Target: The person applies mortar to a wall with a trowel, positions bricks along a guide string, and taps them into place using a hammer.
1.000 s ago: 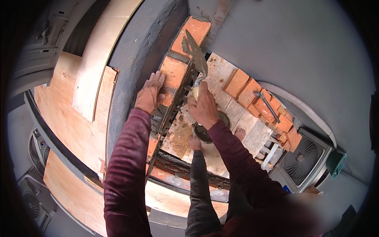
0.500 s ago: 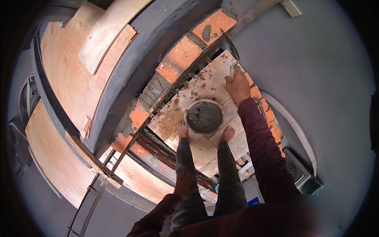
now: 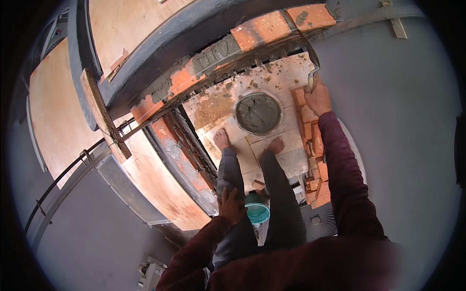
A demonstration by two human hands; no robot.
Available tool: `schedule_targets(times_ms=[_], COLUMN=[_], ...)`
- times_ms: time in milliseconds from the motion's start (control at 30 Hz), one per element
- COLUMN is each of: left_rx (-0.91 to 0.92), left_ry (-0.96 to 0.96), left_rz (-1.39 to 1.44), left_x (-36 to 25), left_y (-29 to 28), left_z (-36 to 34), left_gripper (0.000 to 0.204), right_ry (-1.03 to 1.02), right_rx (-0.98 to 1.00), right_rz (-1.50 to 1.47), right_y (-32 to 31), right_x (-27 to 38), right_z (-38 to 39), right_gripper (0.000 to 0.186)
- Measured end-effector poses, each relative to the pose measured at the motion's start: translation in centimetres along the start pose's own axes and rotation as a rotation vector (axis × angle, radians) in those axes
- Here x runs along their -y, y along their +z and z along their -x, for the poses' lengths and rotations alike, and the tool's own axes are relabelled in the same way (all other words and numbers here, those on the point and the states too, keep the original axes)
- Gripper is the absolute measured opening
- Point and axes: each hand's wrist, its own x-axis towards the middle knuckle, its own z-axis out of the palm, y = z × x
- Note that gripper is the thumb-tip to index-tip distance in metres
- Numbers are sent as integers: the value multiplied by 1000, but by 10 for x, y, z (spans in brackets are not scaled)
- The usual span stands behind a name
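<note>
My right hand (image 3: 318,97) grips a trowel (image 3: 313,60) by its handle, its metal blade reaching up beside the end of the brick row (image 3: 259,30). Grey mortar (image 3: 219,52) covers part of that row, with a dab on the far right brick. My left hand (image 3: 232,206) rests low against my left trouser leg, fingers apart. Between my hands a round container of wet mortar (image 3: 257,114) sits on a stained board platform (image 3: 199,109) in front of my bare feet.
Stacked bricks (image 3: 315,145) line the platform's right edge. A teal bucket (image 3: 257,213) and a fan grille (image 3: 315,220) lie below. At left are plywood sheets (image 3: 53,106), a timber batten (image 3: 102,114), curved dark edging and metal bars (image 3: 43,194).
My left hand has left the brick and dropped to my leg. My right hand has moved right with the trowel. The view has swung, showing more of the teal bucket and left side.
</note>
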Motion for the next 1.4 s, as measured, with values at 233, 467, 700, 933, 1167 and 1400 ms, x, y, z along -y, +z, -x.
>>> schedule_targets(times_ms=[233, 467, 700, 933, 1167, 1400], left_rx=[16, -70, -112, -187, -222, -162], left_ry=[-129, -11, 41, 79, 40, 43], left_rz=[128, 140, 170, 193, 207, 164], left_x=[40, 84, 103, 108, 109, 97], left_y=[36, 53, 69, 73, 84, 92], left_z=[-8, -15, -11, -10, -3, -11], left_gripper=[26, 31, 29, 30, 25, 15], right_ry=[-80, -81, -31, 69, 203, -18], right_rx=[621, 618, 766, 797, 898, 997], right_rz=[332, 802, 663, 14, 172, 256], right_y=[57, 196, 275, 250, 255, 266], right_x=[-38, -60, -15, -42, -51, -104], right_z=[110, 75, 146, 130, 133, 120], right_gripper=[44, 38, 37, 44, 50, 51])
